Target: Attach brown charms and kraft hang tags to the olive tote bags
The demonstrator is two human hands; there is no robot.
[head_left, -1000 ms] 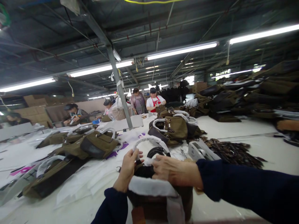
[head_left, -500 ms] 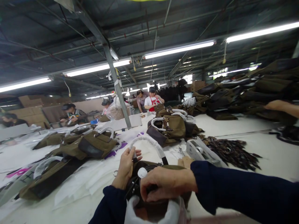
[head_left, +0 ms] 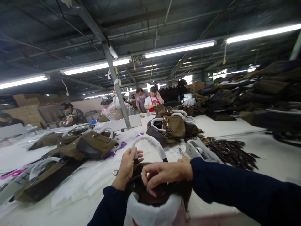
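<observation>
A dark brown and olive handbag point(head_left: 187, 192) stands upright in front of me, its mouth gaping upward. My left hand point(head_left: 126, 167) grips the base of the far handle point(head_left: 150, 138), which is wrapped in white padding; the thumb and fingers lie on either side of it. Over the bag's mouth hovers my right hand point(head_left: 162, 173), fingers loosely bent and apart, with nothing visible in them. The near handle point(head_left: 157, 215), also wrapped in white, hangs toward me. Shadow hides the inside of the bag.
Several olive bags point(head_left: 96, 146) lie on the table to the left, beside white sheets point(head_left: 75, 188). Ahead stands another handbag point(head_left: 174, 127). To the right are a grey dispenser point(head_left: 199, 150), a heap of dark tags point(head_left: 230, 150) and piled bags point(head_left: 270, 88). Co-workers point(head_left: 151, 102) work beyond.
The coiled dark strap with a white end under my right hand has gone from view at the bag's mouth. My right hand has loosened and risen slightly. Another person's arm at right has left view.
</observation>
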